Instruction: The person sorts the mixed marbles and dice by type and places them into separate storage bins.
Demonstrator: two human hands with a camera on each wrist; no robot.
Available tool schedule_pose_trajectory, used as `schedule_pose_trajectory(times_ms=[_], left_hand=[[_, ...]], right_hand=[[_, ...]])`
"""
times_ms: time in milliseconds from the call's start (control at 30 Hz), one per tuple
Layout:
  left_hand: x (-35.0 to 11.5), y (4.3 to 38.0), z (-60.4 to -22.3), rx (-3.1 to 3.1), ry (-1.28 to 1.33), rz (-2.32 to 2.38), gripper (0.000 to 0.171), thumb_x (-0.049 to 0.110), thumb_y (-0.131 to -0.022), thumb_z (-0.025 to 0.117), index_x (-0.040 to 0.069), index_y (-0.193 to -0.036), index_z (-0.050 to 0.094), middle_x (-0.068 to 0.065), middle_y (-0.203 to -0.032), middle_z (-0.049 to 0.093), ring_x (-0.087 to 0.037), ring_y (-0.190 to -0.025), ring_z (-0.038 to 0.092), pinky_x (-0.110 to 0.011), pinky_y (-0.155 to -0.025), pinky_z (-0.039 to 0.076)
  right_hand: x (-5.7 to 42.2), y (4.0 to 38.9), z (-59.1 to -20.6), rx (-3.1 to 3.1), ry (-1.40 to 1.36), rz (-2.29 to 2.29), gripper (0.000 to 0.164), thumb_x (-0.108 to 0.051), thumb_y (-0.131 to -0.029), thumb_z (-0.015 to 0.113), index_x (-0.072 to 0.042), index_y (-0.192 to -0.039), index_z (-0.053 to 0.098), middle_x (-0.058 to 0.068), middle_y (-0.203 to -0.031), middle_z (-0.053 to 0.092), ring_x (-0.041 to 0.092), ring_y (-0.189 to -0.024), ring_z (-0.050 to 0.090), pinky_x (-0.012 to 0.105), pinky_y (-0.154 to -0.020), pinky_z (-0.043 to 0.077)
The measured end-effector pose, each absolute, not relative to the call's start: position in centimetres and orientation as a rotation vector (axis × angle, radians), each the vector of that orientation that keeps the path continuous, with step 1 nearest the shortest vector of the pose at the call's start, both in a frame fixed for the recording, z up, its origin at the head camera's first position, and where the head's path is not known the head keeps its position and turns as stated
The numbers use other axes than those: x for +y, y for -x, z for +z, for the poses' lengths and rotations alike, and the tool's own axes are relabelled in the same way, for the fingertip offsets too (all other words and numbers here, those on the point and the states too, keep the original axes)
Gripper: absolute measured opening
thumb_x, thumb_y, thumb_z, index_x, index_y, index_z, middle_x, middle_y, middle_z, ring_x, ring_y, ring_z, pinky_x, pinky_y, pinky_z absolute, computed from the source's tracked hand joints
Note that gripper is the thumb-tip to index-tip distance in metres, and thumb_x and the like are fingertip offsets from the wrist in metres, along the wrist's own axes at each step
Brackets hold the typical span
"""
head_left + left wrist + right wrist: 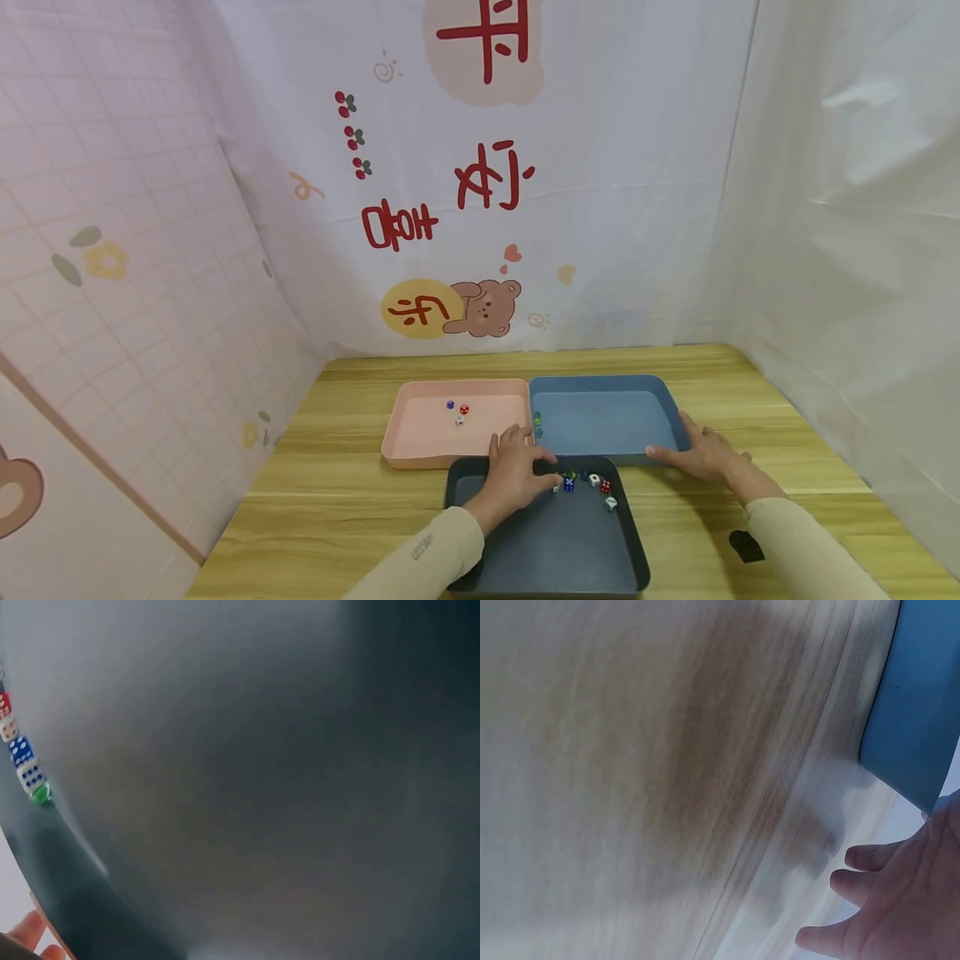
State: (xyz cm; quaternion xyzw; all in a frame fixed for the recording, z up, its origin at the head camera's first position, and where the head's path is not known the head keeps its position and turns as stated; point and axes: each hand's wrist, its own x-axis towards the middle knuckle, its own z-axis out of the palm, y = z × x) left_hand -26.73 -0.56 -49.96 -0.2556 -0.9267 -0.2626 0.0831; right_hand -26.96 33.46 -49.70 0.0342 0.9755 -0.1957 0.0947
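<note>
My left hand (513,473) reaches over the top edge of a dark tray (555,542). Its thumb and index finger are parted beside a row of dice; its other fingers extend over the rim towards a pink tray (420,461). In that row are a blue die (569,484), a white die (594,480) and a red die (605,487); a green piece (41,793) ends it in the left wrist view. At the near right corner of a blue tray (600,417), my right hand (705,454) rests with fingers spread, thumb along the front rim.
Inside the pink tray lie a blue die (451,405), a red die (464,409) and a white die (460,421). Small green pieces (537,422) line the blue tray's left wall. A black patch (746,547) shows on the wooden table (322,500) beside the right sleeve.
</note>
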Motion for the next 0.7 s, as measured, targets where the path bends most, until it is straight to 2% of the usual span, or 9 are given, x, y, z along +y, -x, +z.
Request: schedule_pose_trajectory(times_ms=[500,700], left_hand=[[-0.4,26.4,-51.1,-2.816,0.719,-0.530,0.024,0.049,-0.068,0.074,0.031,-0.083,0.069,-0.007,-0.130,0.046,-0.031,-0.128,0.026,-0.063,-0.099,0.007],[-0.6,26.5,-51.1,-2.819,0.738,-0.503,0.018,0.047,-0.070,0.072,0.031,-0.078,0.069,-0.008,-0.128,0.047,-0.032,-0.127,0.027,-0.063,-0.099,0.008]], right_hand=[[33.6,26.9,-49.6,2.887,-0.106,-0.589,0.111,-0.074,-0.074,0.046,0.000,-0.143,-0.001,0.048,-0.130,0.010,0.064,-0.116,0.011,0.081,-0.073,0.007],[33.5,26.9,-49.6,2.871,-0.109,-0.604,0.111,-0.074,-0.074,0.046,0.000,-0.143,-0.002,0.048,-0.131,0.008,0.064,-0.117,0.008,0.081,-0.074,0.005]])
